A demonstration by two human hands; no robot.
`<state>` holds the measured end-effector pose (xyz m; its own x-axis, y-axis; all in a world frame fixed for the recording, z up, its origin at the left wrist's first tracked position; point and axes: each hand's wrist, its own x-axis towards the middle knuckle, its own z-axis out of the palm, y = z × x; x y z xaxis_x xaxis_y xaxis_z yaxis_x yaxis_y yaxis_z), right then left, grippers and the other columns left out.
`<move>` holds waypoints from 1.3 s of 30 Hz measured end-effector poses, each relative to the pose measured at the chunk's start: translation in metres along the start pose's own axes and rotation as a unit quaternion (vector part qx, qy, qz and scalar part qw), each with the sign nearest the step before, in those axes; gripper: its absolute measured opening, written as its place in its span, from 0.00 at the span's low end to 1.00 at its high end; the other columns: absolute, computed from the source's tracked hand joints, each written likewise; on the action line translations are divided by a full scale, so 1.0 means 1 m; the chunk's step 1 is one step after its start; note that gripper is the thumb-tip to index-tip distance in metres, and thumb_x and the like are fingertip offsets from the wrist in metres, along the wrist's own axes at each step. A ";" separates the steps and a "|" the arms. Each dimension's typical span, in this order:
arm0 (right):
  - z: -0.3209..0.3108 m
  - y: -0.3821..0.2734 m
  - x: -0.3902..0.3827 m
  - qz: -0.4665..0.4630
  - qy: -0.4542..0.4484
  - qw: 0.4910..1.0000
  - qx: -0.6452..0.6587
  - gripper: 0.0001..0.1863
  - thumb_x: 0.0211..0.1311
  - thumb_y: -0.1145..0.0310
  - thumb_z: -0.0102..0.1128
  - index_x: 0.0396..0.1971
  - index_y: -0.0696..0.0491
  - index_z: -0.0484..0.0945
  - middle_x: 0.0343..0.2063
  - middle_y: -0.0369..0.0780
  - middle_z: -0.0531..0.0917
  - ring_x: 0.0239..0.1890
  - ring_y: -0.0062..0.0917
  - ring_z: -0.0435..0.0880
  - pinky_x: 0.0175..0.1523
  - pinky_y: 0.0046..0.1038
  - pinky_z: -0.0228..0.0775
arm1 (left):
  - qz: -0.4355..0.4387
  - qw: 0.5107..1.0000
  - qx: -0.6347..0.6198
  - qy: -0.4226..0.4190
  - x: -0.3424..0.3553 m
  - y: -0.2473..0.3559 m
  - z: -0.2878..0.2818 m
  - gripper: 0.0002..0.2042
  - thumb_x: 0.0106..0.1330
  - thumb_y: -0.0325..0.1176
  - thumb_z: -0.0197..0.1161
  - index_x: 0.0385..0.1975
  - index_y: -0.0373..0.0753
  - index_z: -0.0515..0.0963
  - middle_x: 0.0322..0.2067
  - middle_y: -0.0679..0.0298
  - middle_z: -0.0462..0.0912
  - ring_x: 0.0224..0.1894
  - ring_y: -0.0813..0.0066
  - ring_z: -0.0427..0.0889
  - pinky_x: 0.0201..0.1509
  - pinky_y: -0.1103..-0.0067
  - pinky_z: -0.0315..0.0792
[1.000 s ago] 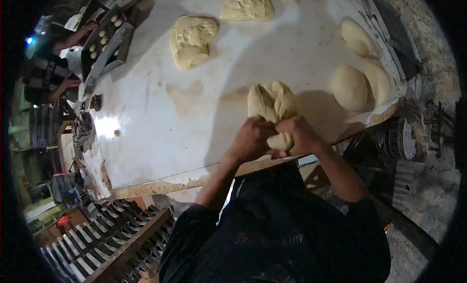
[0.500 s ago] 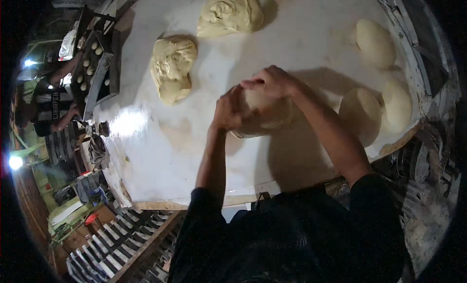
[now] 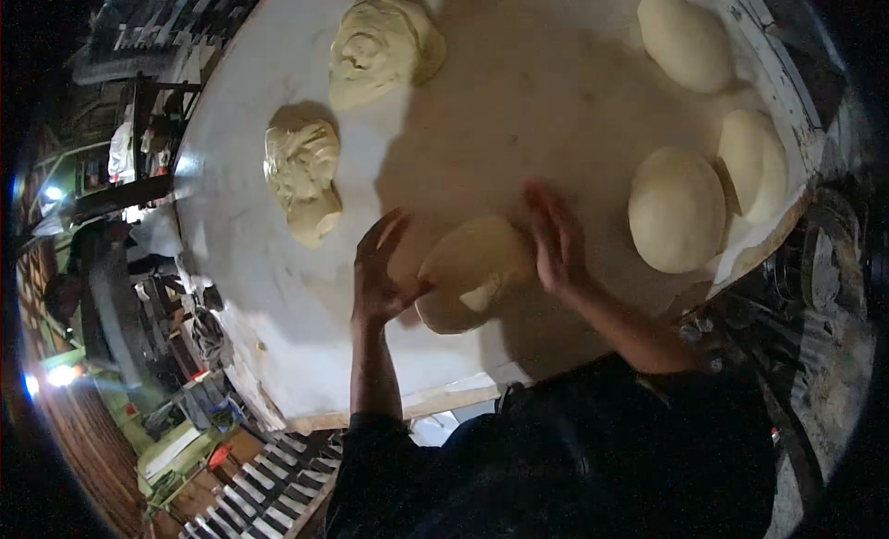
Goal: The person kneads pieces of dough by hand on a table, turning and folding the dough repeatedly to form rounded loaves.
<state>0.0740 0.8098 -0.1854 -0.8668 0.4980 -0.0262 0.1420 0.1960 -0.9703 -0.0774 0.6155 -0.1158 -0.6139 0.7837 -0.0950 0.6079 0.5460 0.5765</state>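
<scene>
Left grip (image 3: 381,269) and right grip (image 3: 557,241) released, now parted, flanking the dough (image 3: 470,261).

Head-worn fisheye, facing down, over table (image 3: 306,340)

The worktop (image 3: 296,326) was pretty smooth with a soft sheen, but its near edge (image 3: 431,404) was rough, chipped wood. The dough (image 3: 468,261) by that edge looked smooth and matt, same as the balls (image 3: 677,210) along the right edge. The lumps (image 3: 304,173) toward the left edge were way glossier, all wrinkled and wet-looking. The rag (image 3: 208,338) beside the left edge looked like dull, crumpled cloth.
</scene>
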 end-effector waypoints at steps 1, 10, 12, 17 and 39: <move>0.009 -0.003 -0.013 -0.069 0.071 0.995 -0.034 0.28 0.72 0.50 0.49 0.61 0.57 0.70 0.51 0.49 0.80 0.50 0.33 0.82 0.55 0.34 0.74 | 0.063 0.997 0.005 -0.039 0.010 0.003 0.009 0.49 0.39 0.53 0.80 0.64 0.36 0.68 0.64 0.50 0.70 0.67 0.56 0.67 0.68 0.62 0.65; 0.042 -0.004 -0.041 0.144 -0.175 0.967 0.112 0.32 0.66 0.50 0.61 0.59 0.59 0.70 0.54 0.49 0.78 0.57 0.35 0.76 0.60 0.39 0.70 | -0.082 0.985 -0.150 -0.028 -0.050 0.001 0.043 0.49 0.34 0.50 0.82 0.61 0.34 0.71 0.54 0.47 0.80 0.57 0.57 0.80 0.62 0.68 0.73; 0.052 0.004 -0.055 0.077 -0.255 0.953 0.144 0.27 0.63 0.51 0.65 0.51 0.59 0.77 0.49 0.47 0.82 0.51 0.31 0.80 0.55 0.34 0.73 | -0.062 0.982 -0.176 0.026 -0.114 -0.003 0.042 0.50 0.33 0.53 0.82 0.60 0.34 0.72 0.52 0.45 0.81 0.57 0.55 0.80 0.62 0.67 0.73; 0.084 -0.012 -0.084 -0.148 -0.298 0.930 -0.154 0.38 0.60 0.44 0.65 0.59 0.59 0.72 0.59 0.53 0.72 0.64 0.46 0.69 0.68 0.44 0.62 | -0.134 0.966 -0.213 0.054 -0.214 -0.002 0.056 0.44 0.44 0.58 0.76 0.62 0.40 0.72 0.53 0.47 0.80 0.58 0.52 0.79 0.61 0.62 0.73; 0.060 -0.015 -0.087 -0.045 -0.198 0.937 -0.283 0.27 0.66 0.50 0.59 0.50 0.59 0.79 0.33 0.43 0.87 0.36 0.34 0.85 0.46 0.37 0.76 | -0.386 0.828 -0.340 0.223 -0.280 0.018 0.079 0.47 0.60 0.55 0.69 0.70 0.32 0.55 0.56 0.43 0.73 0.55 0.56 0.77 0.56 0.69 0.73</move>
<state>0.1179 0.7126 -0.1828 -0.9809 0.1275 -0.1472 0.1943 0.6945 -0.6928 0.1458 0.4293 -0.1431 -0.9045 0.0098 -0.4264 -0.3829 0.4218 0.8219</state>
